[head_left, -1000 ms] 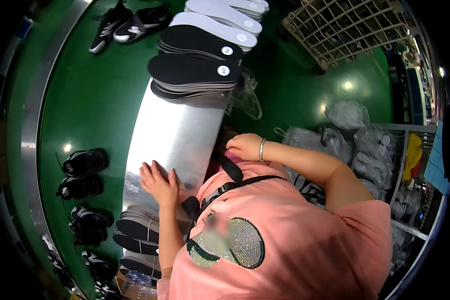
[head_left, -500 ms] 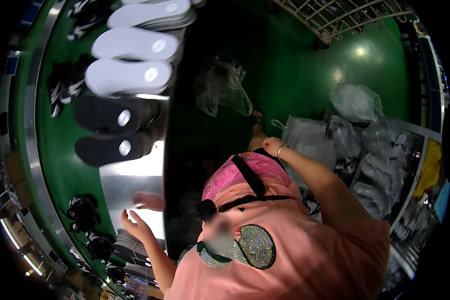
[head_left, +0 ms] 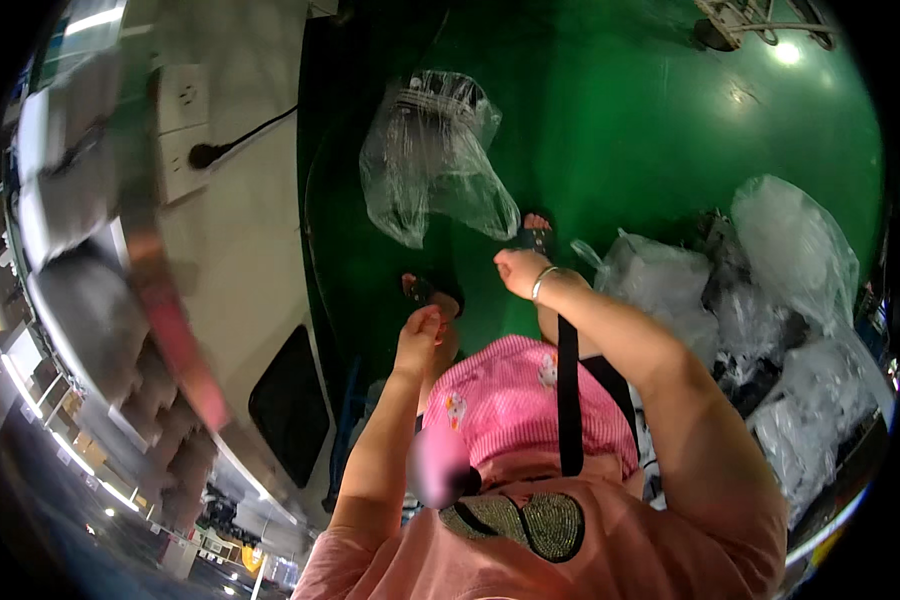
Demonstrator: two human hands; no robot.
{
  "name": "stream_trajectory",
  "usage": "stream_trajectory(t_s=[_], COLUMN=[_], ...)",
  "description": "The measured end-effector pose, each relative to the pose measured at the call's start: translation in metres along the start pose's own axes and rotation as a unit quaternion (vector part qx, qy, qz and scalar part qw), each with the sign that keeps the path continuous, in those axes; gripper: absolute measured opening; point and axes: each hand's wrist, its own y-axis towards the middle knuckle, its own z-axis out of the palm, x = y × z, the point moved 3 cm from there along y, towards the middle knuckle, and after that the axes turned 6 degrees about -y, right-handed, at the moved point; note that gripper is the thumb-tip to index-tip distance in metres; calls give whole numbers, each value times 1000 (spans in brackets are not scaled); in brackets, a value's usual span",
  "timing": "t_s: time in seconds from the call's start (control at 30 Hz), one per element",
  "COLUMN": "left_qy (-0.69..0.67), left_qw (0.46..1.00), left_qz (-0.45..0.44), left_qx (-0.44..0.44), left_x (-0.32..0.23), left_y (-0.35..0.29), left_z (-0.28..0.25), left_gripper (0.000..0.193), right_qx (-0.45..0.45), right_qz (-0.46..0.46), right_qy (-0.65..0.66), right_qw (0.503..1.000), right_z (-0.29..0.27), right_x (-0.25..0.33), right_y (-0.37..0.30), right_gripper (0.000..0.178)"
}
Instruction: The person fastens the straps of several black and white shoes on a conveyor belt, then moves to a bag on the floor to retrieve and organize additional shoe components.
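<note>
Head view | left grip [head_left: 420,338], right grip [head_left: 523,273]: curled, can't tell if holding | clear bag [head_left: 425,165]: contents murky | stacks [head_left: 85,320] blurred

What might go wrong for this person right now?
A foot could perhaps slip or catch on the clear plastic bag, which seems to lie on the green floor ahead of the right sandal. The black cord by the white sockets might get snagged.
</note>
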Motion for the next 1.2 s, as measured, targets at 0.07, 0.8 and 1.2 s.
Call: stream_trajectory(t_s=[0.07, 0.8, 1.2], left_qy=[64, 408, 305], left_qw=[998, 671, 787], left_qz=[-3, 565, 517], left_qx=[25, -253, -142], left_x=[3, -176, -205], left_y=[67, 318, 327], left_z=[7, 49, 33], left_gripper=[36, 65, 74], right_qx=[-11, -215, -290], right_qz=[-50, 114, -16], right_qy=[-34, -304, -183], right_qw=[998, 921, 939], right_z=[22, -68, -54], right_x=[-6, -65, -60], right_y=[55, 324, 332], right_gripper=[22, 47, 62])
